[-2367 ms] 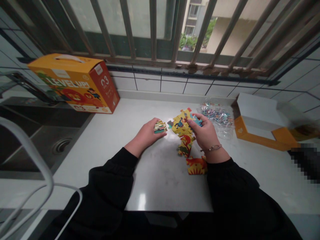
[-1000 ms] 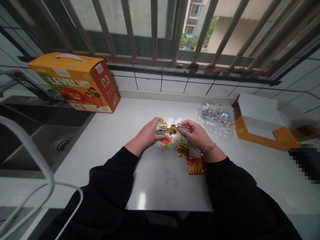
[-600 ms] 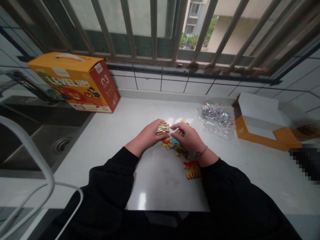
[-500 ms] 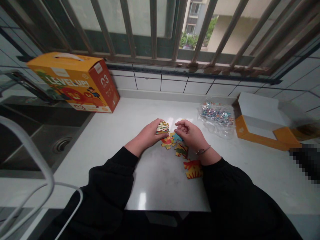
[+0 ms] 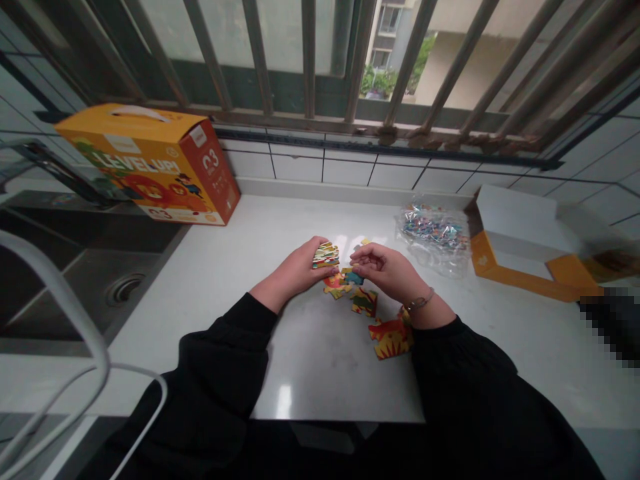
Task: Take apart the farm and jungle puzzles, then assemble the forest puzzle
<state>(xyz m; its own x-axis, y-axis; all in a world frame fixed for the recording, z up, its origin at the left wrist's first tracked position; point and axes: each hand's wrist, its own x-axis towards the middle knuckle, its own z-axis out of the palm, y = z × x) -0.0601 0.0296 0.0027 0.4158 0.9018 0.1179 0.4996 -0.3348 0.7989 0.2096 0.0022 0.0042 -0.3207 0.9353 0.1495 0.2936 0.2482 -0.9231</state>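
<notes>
My left hand (image 5: 296, 269) is closed around a small stack of colourful puzzle pieces (image 5: 325, 255), held just above the white counter (image 5: 320, 347). My right hand (image 5: 387, 269) sits close beside it, fingers pinched on a puzzle piece (image 5: 353, 276) with blue on it. Under and between the hands lie joined yellow and red puzzle pieces (image 5: 364, 301), and a larger red-and-yellow section (image 5: 391, 337) lies near my right wrist.
An orange puzzle box (image 5: 150, 163) stands at the back left beside a steel sink (image 5: 90, 280). A clear bag of puzzle pieces (image 5: 434, 233) lies at the back right, next to an open white and orange box (image 5: 520, 243). A barred window runs behind.
My right hand came down from a large joined section and moved left to meet the left hand. The joined pieces were broken apart and shifted on the counter. The left hand stayed put with its stack.
</notes>
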